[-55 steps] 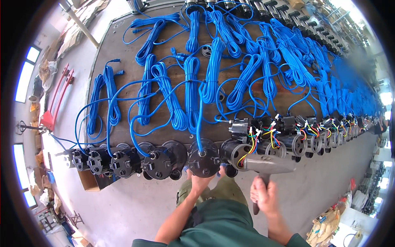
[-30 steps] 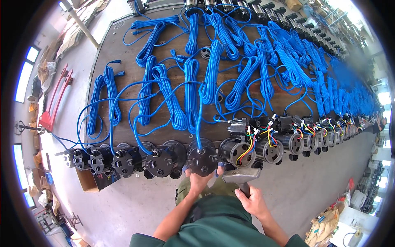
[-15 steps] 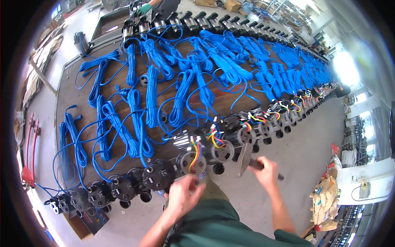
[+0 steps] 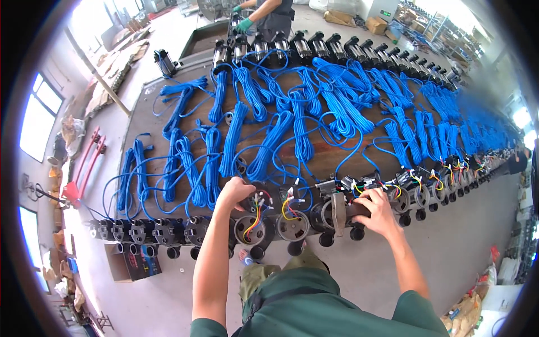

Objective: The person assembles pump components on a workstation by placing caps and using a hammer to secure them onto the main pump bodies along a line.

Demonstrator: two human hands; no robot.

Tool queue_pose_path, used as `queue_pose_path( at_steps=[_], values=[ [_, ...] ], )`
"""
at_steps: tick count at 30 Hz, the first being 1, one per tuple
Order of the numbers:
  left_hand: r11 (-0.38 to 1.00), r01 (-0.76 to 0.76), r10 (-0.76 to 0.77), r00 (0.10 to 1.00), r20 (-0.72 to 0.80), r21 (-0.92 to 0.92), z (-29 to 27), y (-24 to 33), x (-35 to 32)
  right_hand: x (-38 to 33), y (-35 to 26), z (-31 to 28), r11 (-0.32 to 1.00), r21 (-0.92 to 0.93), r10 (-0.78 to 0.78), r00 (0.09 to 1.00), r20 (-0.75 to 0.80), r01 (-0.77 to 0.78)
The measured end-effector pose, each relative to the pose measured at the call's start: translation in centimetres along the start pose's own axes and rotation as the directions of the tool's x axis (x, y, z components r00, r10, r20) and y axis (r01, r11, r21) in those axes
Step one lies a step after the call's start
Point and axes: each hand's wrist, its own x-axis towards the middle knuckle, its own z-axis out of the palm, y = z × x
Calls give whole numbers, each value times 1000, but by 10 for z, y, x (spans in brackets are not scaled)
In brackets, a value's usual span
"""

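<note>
The left hand [image 4: 234, 192] rested closed over the top of an open-ended pump motor [image 4: 250, 227] at the near edge of the long wooden bench [image 4: 147, 122], fingers curled around its housing where red, yellow and white wires [image 4: 257, 212] spilled out. At about three o'clock from it, past a second open motor [image 4: 293, 224], the right hand [image 4: 377, 212] gripped the handle of a grey power driver [image 4: 340, 213], whose body pointed back toward nine o'clock, its nose against the next motor [image 4: 322, 215] in the row. Both hands were therefore full, one steadying, one holding the tool. Judging by this, the step in hand was fastening or wiring the motor ends one after another along the near row, with finished black units [image 4: 140, 230] lying toward eight o'clock and unfinished ones with loose coloured leads [image 4: 443, 171] running off toward two o'clock. Coils of blue cable [image 4: 269, 143] covered the bench beyond. At twelve o'clock, a co-worker's green-gloved hand [image 4: 243, 24] worked on the far row. The next move would probably call for lining the driver tip squarely on a screw while the left hand kept the housing from rolling; the tip itself was hidden.
</note>
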Motion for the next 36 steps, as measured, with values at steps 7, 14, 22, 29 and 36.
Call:
queue_pose_path(
  at_steps=[7,14,22,29,36],
  values=[
    [291,-474,463,830,-311,-831,4,-18,-94,58,-101,-7,681,715,250,968,-20,-161],
    [215,-487,547,778,-309,-846,23,-14,-126,172,-132,93,226,833,-83,842,533,-505],
    [-110,-113,472,868,-152,-987,45,-55,-96,192,-202,128,-530,529,-346,738,579,-663],
    [449,-286,669,736,106,-846,14,-99,-86,213,-187,124,-323,730,-168,796,581,-602],
    [742,-305,569,758,320,-597,7,-63,-112,222,-167,133,-226,759,-237,790,566,-611]
  ],
)
